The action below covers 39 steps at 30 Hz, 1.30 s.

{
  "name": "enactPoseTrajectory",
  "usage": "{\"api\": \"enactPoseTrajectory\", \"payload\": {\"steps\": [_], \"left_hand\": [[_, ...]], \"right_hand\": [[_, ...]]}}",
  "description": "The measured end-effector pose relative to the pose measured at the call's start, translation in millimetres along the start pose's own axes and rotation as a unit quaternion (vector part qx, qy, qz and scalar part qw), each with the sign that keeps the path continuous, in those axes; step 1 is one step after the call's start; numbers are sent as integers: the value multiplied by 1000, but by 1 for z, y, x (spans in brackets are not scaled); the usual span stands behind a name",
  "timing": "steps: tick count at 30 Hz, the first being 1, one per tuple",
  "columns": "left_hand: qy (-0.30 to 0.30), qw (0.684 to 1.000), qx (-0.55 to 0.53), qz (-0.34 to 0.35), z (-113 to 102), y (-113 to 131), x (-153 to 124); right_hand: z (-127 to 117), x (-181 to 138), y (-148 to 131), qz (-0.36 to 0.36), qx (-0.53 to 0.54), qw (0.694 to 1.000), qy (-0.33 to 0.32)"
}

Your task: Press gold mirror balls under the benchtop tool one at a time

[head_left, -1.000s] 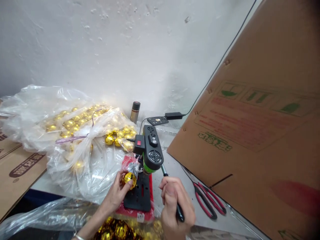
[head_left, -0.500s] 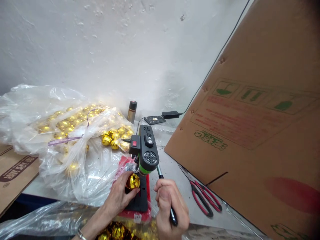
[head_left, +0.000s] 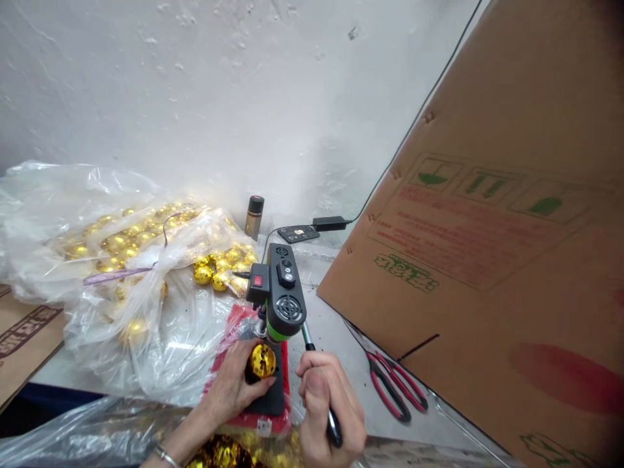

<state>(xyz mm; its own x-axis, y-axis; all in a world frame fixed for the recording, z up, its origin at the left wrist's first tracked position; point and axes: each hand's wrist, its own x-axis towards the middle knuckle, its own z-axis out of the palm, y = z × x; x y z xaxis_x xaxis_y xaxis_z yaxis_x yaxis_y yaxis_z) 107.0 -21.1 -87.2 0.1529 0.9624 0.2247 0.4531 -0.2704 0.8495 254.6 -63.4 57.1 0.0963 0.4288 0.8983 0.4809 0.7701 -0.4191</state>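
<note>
The left hand [head_left: 233, 385] pinches a gold ball [head_left: 262, 360] on the base of the drill press [head_left: 283, 294], directly under its head — the right hand [head_left: 325, 404] is fisted round the lever [head_left: 307, 337]. Right of the press lie red scissors [head_left: 396, 390] and a carton [head_left: 487, 273], its green-red print unreadable.

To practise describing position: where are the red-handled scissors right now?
In the head view the red-handled scissors lie lower right of centre, between the right hand, which grips the press lever, and the leaning cardboard box.
</note>
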Motion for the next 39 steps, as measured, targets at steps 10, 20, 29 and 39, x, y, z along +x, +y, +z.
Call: {"api": "enactPoseTrajectory", "payload": {"steps": [10, 20, 29, 39], "left_hand": [[-26, 999, 31, -1, -2, 9, 0], [5, 1000, 15, -15, 0, 5, 2], [78, 996, 4, -54, -20, -6, -76], [-124, 989, -21, 76, 10, 9, -135]], "right_hand": [[4, -27, -5, 101, -20, 994, 24], [6, -3, 0, 29, -9, 999, 39], [-26, -51, 18, 183, -23, 983, -6], [-83, -180, -27, 374, -65, 925, 18]]}}
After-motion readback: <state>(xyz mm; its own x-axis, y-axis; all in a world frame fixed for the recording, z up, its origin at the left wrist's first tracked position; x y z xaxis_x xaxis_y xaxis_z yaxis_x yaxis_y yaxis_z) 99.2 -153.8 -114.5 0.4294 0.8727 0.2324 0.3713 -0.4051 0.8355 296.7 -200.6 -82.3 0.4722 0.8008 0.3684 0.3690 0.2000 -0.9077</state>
